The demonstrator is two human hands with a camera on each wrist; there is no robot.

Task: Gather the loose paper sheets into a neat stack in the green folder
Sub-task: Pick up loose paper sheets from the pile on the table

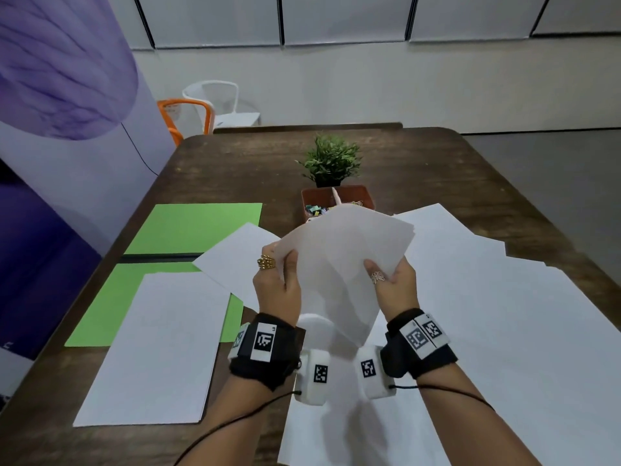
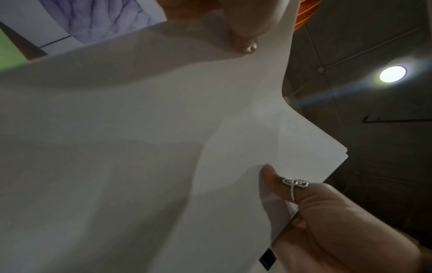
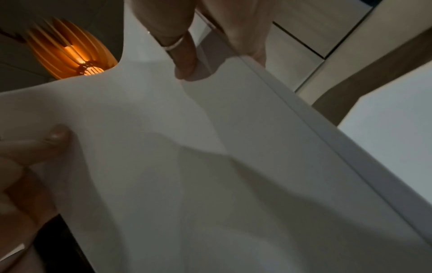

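Paper sheets (image 1: 339, 264) are held up in the air above the bench (image 1: 437, 169), a small bundle tilted and slightly fanned, with both hands on its side edges. The left hand (image 1: 279, 284) pinches the left edge with thumb in front and fingers (image 3: 184, 61) curled behind; the right hand (image 1: 393, 284) pinches the right edge in the same way. Such sheets are light, thin and floppy – they bend and slide over each other easily, so I judge it best to hold them at two opposite edges and tap the bundle square before laying it down. The green folder (image 1: 195, 227) lies open at the left of the bench, with a white stack (image 1: 154, 348) resting partly on its near half and one loose sheet (image 1: 235, 257) beside it. More sheets (image 1: 487, 314) are spread over the right part. The bench is dark wood; a small plant (image 1: 331, 161) and a tray of clips (image 1: 336, 200) stand behind – chairs (image 1: 208, 105) and a pale wall further away.
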